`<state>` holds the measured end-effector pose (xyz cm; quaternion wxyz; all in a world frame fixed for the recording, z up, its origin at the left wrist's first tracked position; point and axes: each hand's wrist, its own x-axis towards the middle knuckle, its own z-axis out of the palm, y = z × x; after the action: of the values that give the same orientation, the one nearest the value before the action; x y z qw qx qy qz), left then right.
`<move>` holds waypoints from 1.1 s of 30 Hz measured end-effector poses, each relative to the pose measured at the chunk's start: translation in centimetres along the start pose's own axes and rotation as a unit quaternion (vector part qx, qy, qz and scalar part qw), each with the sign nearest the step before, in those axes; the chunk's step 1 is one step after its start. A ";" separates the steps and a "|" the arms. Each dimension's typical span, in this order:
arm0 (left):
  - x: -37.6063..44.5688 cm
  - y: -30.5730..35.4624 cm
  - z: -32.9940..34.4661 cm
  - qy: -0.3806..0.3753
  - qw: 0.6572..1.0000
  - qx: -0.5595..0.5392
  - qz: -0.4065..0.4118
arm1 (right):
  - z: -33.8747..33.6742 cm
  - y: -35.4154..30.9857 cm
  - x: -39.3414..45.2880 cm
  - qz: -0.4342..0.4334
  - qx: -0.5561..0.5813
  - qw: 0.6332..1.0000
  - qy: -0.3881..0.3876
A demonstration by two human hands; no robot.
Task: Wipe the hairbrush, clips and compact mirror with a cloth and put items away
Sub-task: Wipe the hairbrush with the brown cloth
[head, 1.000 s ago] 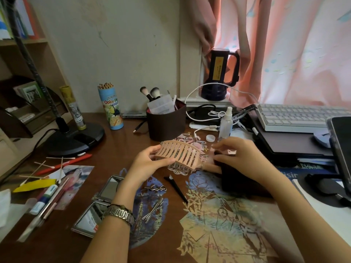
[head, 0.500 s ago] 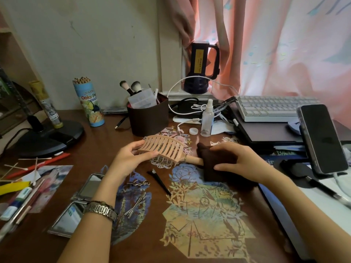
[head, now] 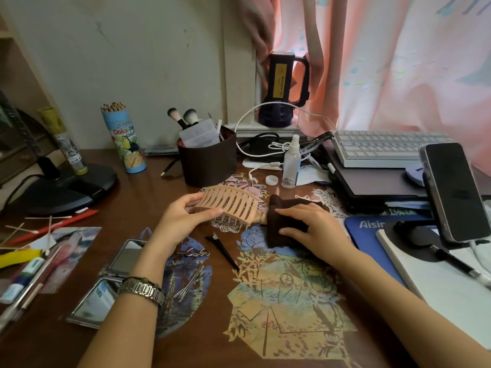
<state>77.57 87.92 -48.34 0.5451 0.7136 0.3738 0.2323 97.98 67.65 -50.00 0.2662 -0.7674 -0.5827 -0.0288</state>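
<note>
centrally, left hand [head: 183, 217] grips the hairbrush [head: 228, 205] head above the worktop [head: 138, 208]; right hand [head: 316, 229] clamps a dark cloth [head: 281, 208] around its handle, hiding it. open compact mirror [head: 111, 282] partly behind the left wrist.

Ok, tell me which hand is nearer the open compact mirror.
Left. The left hand grips the hairbrush just above the compact mirror; the right hand holds the brown cloth farther right.
</note>
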 end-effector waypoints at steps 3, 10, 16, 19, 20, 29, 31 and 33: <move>0.1 0.0 -0.1 0.001 1.000 -0.002 -0.002 | 0.5 -0.5 0.4 0.000 -0.012 1.000 0.007; 0.1 -0.1 -0.1 0.001 1.000 0.006 -0.005 | 1.0 -1.2 1.1 -0.002 -0.016 1.000 0.006; -0.1 0.1 0.0 0.001 1.000 0.013 0.001 | 0.9 -1.3 1.5 -0.012 -0.007 1.000 -0.008; -0.1 0.2 0.0 -0.003 1.000 0.017 0.002 | 0.4 -1.0 1.2 -0.016 -0.009 1.000 -0.022; -0.1 0.1 0.0 -0.003 1.000 0.018 0.001 | 0.3 -0.9 1.1 -0.017 -0.008 0.999 -0.026; 0.2 -0.2 -0.1 0.002 1.000 0.028 -0.002 | -0.7 0.0 0.6 -0.014 -0.014 0.999 -0.042; 0.3 -0.3 -0.1 0.003 1.000 0.024 -0.005 | -0.6 -0.2 0.8 -0.018 -0.022 0.998 -0.048; 0.3 -0.4 -0.1 0.005 1.000 0.022 -0.005 | -0.5 -0.3 1.0 -0.022 -0.026 0.998 -0.054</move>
<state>77.57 88.31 -48.65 0.5286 0.7223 0.3852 0.2246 98.15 68.39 -49.09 0.2136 -0.7614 -0.6121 -0.0088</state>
